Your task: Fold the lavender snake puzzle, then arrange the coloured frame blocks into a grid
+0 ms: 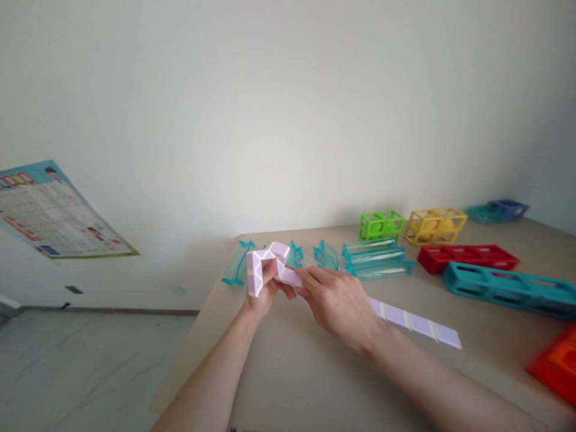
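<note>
One lilac segmented snake puzzle (254, 273), pale-edged, at the centre of the frame, held above a beige table (288, 378). Left end folded into an angular hook; a straight run of matching segments shows past the right wrist, towards the lower right, the link between them hidden behind the hand.

One left hand (263, 293), beneath the folded portion: thumb inside the bend, fingers curled around it, partly hidden. One right hand (335, 297), just beside it: thumb and fingertips pinching a segment, the fingers close together.

Several clear teal track pieces (378, 258), curved and straight, centre to right of centre, behind the hands.

Frames, open-sided, right side: one green frame (381, 225); one yellow frame (435, 225); one long red frame (432, 261); one long teal frame (510, 298), just in front of the red.

One orange-red piece (555, 366), lower right edge, blurred.

One blue piece (510, 210), far right of the table.

One printed poster (67, 210), left edge, on a white wall (270, 120).
</note>
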The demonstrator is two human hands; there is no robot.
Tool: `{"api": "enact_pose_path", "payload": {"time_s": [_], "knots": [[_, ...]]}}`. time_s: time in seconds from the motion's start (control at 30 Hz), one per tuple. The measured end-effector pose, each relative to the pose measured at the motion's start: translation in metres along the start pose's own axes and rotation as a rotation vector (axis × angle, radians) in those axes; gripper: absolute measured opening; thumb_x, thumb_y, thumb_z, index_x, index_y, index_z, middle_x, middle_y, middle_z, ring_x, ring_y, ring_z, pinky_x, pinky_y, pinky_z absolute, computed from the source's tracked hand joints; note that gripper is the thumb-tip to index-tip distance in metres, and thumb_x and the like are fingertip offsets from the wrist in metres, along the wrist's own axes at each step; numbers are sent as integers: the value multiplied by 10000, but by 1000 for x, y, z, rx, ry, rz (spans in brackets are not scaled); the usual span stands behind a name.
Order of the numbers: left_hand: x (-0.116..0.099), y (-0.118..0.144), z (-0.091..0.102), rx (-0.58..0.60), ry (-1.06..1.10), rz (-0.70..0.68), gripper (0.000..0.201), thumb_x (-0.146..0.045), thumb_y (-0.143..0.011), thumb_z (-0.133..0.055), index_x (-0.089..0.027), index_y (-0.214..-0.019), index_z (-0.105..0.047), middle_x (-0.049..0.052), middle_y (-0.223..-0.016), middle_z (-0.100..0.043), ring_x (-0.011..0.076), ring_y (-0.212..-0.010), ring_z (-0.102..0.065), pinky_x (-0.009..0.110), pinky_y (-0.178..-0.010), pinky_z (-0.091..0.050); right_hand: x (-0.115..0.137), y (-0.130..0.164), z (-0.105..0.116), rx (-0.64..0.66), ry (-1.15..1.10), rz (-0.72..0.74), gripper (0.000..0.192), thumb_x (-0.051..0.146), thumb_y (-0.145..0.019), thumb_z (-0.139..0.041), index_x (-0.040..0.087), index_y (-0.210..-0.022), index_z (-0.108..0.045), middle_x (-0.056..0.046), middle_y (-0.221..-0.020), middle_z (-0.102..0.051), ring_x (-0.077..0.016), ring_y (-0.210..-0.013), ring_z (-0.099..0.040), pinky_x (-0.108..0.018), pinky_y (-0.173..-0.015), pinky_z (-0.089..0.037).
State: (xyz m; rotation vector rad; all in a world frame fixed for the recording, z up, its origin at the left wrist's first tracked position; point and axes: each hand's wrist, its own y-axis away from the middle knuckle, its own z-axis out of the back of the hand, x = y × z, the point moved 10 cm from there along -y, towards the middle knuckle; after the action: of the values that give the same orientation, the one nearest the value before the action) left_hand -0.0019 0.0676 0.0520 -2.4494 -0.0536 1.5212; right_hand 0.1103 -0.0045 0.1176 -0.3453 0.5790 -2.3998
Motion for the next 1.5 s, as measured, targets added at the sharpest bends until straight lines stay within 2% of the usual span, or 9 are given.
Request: {"api": "enact_pose_path", "payload": {"time_s": [0.23, 0.5, 0.7, 0.93, 1.07, 1.23, 1.3, 1.37, 1.5], "knots": [[25, 2, 0, -40, 66, 99, 388, -464, -783, -620, -101, -651, -654, 25, -479, -567, 149, -325, -520, 247, -221, -389, 17, -3, 8, -113, 78, 221, 135, 196, -901, -573, 183, -1027, -616, -39, -929, -665, -198, -768, -538, -339, -676, -316], [17, 1, 3, -86, 42, 68, 402, -488, -772, -619, -104, -655, -629, 8, -486, -540, 112, -307, -471, 217, -233, -339, 1, -2, 18, -202, 41, 136, 199, 320, -891, -614, 180, -1029, -649, -56, -864, -674, -205, -828, -549, -323, -735, -348], [10, 7, -10, 57, -136, 71, 335, -461, -728, -690, -143, -725, -585, -32, -516, -524, 106, -362, -491, 213, -298, -397, -2, -3, 19, -188, 66, 188, 142, 257, -916, -571, 196, -998, -670, -52, -850, -663, -192, -799, -530, -320, -708, -334], [17, 6, -4, -74, -235, 1, 409, -498, -842, -524, -175, -595, -477, -84, -401, -370, 79, -240, -377, 184, -228, -253, -6, -2, 12, -196, 44, 165, 179, 299, -919, -569, 172, -1009, -658, -61, -875, -680, -189, -811, -547, -300, -721, -360], [22, 6, -6, -101, -213, 31, 414, -497, -832, -537, -170, -585, -479, -76, -419, -401, 74, -257, -393, 183, -242, -269, -9, -3, 11, -199, 56, 161, 180, 306, -912, -577, 177, -1010, -656, -63, -895, -686, -202, -827, -550, -311, -726, -359], [8, 7, -2, -166, -134, -23, 378, -483, -817, -560, -167, -617, -500, -68, -436, -441, 83, -282, -429, 185, -259, -298, -23, -6, 21, -256, 37, 124, 192, 286, -894, -602, 159, -1029, -650, -86, -951, -688, -216, -890, -552, -340, -825, -365], [6, 7, -4, -139, -61, -13, 316, -447, -789, -598, -167, -664, -523, -53, -458, -498, 99, -296, -460, 195, -267, -329, -25, -5, 25, -277, 30, 140, 178, 280, -902, -591, 182, -1037, -656, -71, -962, -694, -202, -885, -554, -351, -860, -357], [10, 6, -12, -45, 6, 48, 244, -400, -760, -626, -163, -779, -570, -26, -498, -574, 123, -310, -495, 212, -277, -364, -24, -3, 29, -308, 38, 168, 170, 266, -920, -566, 214, -1050, -661, -50, -974, -700, -186, -886, -560, -372, -916, -335], [21, 8, -25, 117, 104, 193, 288, -343, -753, -618, -141, -957, -614, 10, -540, -626, 139, -334, -535, 211, -297, -380, -20, -1, 31, -335, 61, 191, 206, 228, -947, -519, 255, -1097, -657, -23, -1009, -706, -172, -933, -565, -433, -1031, -247]]}}
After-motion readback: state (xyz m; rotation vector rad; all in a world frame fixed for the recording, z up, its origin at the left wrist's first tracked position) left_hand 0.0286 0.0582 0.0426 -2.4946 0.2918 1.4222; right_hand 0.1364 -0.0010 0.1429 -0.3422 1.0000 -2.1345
